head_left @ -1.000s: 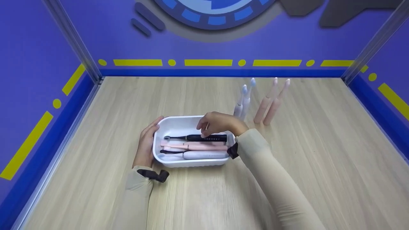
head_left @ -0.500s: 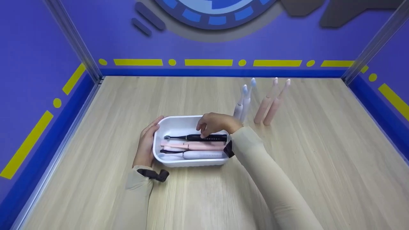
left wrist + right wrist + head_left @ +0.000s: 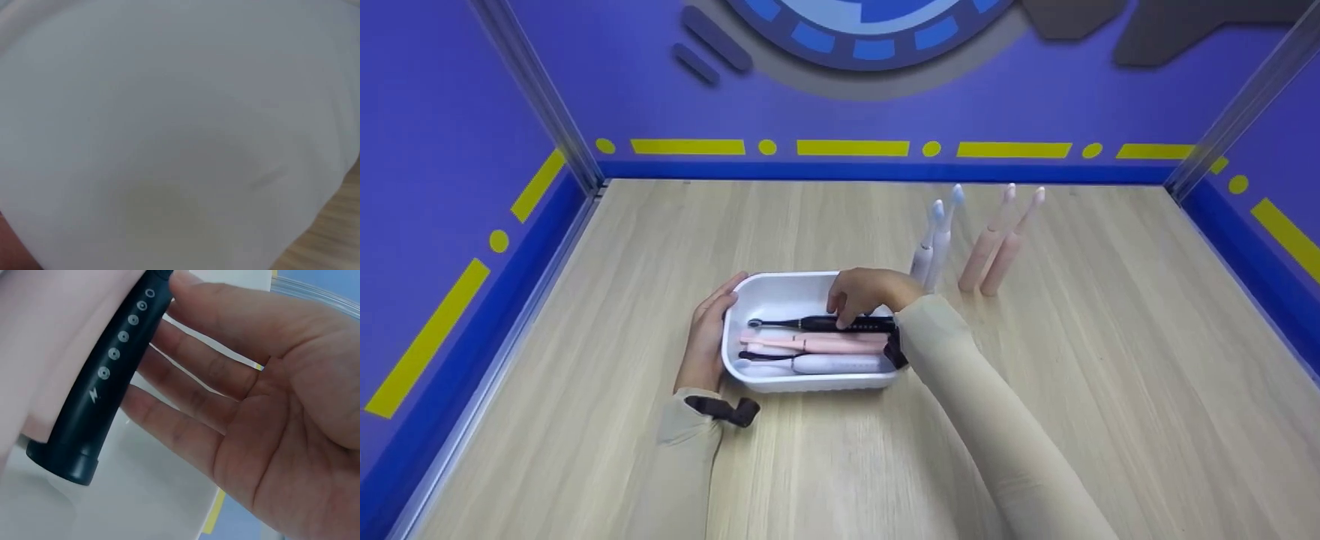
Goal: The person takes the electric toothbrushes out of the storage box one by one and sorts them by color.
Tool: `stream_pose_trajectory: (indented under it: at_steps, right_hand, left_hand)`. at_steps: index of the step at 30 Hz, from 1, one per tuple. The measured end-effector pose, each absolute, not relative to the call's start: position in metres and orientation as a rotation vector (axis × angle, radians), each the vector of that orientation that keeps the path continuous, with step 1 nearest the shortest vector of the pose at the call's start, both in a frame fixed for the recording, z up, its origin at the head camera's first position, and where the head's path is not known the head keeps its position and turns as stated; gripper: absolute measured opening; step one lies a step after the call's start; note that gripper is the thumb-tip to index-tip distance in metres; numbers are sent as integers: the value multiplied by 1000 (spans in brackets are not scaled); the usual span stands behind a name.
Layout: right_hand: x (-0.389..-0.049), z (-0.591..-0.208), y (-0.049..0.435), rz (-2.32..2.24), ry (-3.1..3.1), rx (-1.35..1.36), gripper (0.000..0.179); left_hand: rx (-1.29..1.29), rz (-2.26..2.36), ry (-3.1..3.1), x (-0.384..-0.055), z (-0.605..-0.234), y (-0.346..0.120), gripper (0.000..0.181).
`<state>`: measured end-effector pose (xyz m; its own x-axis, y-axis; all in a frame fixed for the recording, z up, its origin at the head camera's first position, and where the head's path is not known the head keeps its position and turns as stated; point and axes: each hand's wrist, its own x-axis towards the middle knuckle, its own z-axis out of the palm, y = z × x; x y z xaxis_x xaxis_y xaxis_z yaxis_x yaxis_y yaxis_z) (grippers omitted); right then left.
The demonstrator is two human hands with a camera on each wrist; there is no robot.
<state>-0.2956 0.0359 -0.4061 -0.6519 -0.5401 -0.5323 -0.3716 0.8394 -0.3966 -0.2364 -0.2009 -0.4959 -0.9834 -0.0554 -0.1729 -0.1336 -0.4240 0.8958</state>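
Observation:
A white plastic bin [image 3: 810, 384] stands on the table, with electric toothbrushes lying in it. My left hand [image 3: 706, 334] holds its left end, fingers along the outer wall and thumb at the rim. My right hand [image 3: 866, 291] reaches in over the far right side and grips the black electric toothbrush [image 3: 814, 323] by its handle. In the right wrist view, thumb and fingertips meet that black handle [image 3: 109, 371]. In front of it lie a pink toothbrush [image 3: 840, 343] and a white toothbrush [image 3: 832, 364], with other brush heads partly hidden beneath. The left wrist view is filled by the bin's wall [image 3: 169, 112].
Behind the bin to the right, two white toothbrushes [image 3: 939, 244] stand upright, partly hidden by my right hand. Beside them stand two pink toothbrushes [image 3: 1001, 261]. Blue panels [image 3: 855, 169] enclose the wooden table [image 3: 1110, 360] at the back and sides.
My right hand has come slightly lower into the bin, its fingers closing onto the black toothbrush. The right forearm has shifted a little leftward. My left hand stays at the bin's end.

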Motion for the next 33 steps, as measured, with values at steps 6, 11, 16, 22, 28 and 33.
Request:
stream_pose_trajectory:
  at_steps: [6,11,16,22,28,33]
  right_hand:
    - [-293,-408,33,-327,2369,-634,35]
    - [-292,-409,31,-285,2398,-646,32]
    - [-291,-409,30,-258,2410,-661,30]
    - [-288,-407,28,-233,2407,-658,30]
    - [-287,-407,27,-194,2403,-679,31]
    - [-289,-409,27,-159,2383,-753,30]
  left_hand:
    - [-268,2584,1698,-236,-496,-199,43]
    - [-267,2593,1689,-237,-495,-198,43]
    - [-270,2599,1671,-237,-494,-198,43]
    - [-273,2570,1705,-237,-495,-200,43]
    - [-284,2585,1696,-237,-496,-200,43]
    - [-284,2594,1685,-238,-496,-199,43]
